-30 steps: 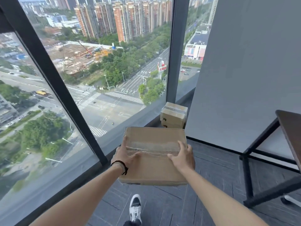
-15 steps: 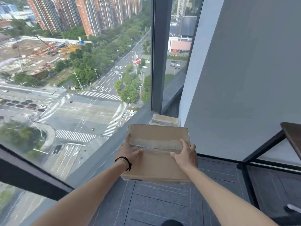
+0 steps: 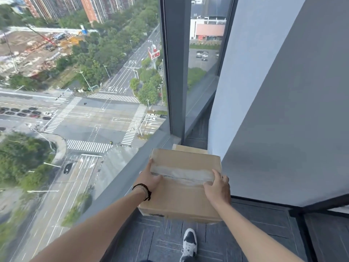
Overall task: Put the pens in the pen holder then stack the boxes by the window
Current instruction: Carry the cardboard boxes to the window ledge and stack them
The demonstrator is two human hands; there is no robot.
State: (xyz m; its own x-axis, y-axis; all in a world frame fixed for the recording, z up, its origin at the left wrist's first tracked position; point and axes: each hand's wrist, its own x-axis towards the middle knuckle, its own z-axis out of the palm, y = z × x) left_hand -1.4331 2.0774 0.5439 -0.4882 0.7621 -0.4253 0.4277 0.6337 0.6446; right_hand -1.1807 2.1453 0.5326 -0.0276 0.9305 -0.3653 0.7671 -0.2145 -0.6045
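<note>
Carrying a taped cardboard box [image 3: 181, 188] at waist height, the person stood in the corner where the window [image 3: 94, 91] met the grey wall [image 3: 283, 110], one shoe [image 3: 189, 242] on the carpet [image 3: 255, 233] below. The left hand [image 3: 150, 179] clasped the box's left edge, thumb across the top and the other fingers wrapped out of sight beneath; the right hand [image 3: 217, 188] lay on the right edge, fingers [image 3: 216, 173] spread loosely over the tape strip. A second box [image 3: 188, 148] sat on the floor tight in the corner, only a sliver of its top showing past the carried one, so how they lined up could not be told. The step appeared to be stacking, and doing it well would likely mean keeping the load level, lowering it squarely over the corner box with edges matched, and slipping the under-fingers out only once the weight had settled. The carried box looked wider than the one below, so overhang and tipping seemed the risk. Both boxes were sealed; their contents could not be seen. No pens or holder were in view.
</note>
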